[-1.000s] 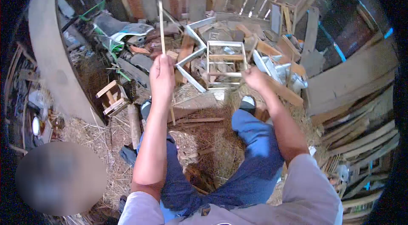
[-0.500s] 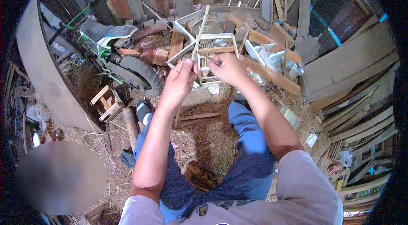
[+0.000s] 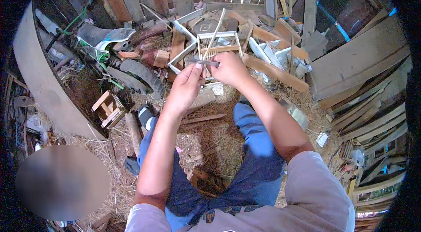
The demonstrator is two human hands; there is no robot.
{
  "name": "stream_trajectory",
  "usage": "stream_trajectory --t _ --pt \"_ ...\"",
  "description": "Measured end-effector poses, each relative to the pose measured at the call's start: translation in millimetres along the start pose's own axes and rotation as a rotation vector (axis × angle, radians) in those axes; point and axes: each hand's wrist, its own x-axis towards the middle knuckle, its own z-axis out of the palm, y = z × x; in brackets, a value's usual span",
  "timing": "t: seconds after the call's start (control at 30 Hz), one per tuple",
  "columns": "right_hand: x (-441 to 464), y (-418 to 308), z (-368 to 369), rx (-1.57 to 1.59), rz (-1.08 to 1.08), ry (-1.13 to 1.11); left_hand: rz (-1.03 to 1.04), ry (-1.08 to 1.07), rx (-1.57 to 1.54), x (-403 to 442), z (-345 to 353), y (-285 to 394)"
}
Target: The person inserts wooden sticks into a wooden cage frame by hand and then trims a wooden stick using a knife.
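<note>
My left hand (image 3: 187,86) is closed around the lower end of a thin pale wooden stick (image 3: 215,31), which points up and away, leaning to the right. My right hand (image 3: 229,70) is closed on a knife (image 3: 208,63). The knife's grey blade lies sideways across the stick, close to my left thumb. Both hands are nearly together above my knees, and the right fingers hide most of the knife's handle. Just beyond them stands a small white-edged wooden frame (image 3: 219,35) with thin slats inside.
Scrap boards (image 3: 275,72) and white frame pieces (image 3: 185,30) lie piled ahead. A motorbike (image 3: 105,39) leans at the left near a large panel (image 3: 48,78). A small wooden stool-like frame (image 3: 108,109) stands on the straw-covered floor (image 3: 131,162). Planks (image 3: 368,113) are stacked at right.
The stick's top has swung to the right. The knife's blade, hardly visible before, now shows across the stick. The view has shifted slightly.
</note>
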Motion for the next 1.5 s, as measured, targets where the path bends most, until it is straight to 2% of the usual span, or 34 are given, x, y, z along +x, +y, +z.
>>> stream_trajectory --t 0.53,0.8,1.03,1.1,1.23,1.3,1.33,1.4,1.5 --pt "1 1 -1 -0.015 0.006 -0.037 0.028 0.043 0.054 7 0 -15" --pt "0 -2 -3 -0.019 -0.004 -0.012 0.140 0.073 0.224 8 3 -14" --pt "-4 -14 -9 -0.020 0.001 -0.023 0.146 0.095 0.350 4 6 -9" --pt "-4 -12 -6 -0.020 -0.026 -0.003 0.228 0.112 0.360 5 7 -14" --pt "-4 -10 -3 -0.006 -0.006 0.016 0.178 0.085 0.345 9 2 -21" --pt "-2 -8 -2 -0.025 0.000 0.026 0.248 0.133 0.458 5 6 -14" --pt "-2 -7 0 -0.026 -0.001 0.024 0.247 0.134 0.455 5 7 -13" --pt "0 -6 4 -0.025 0.093 0.060 0.205 0.172 0.672 6 9 -12" --pt "0 -8 0 -0.001 0.143 0.051 0.244 0.221 0.691 8 17 -11"
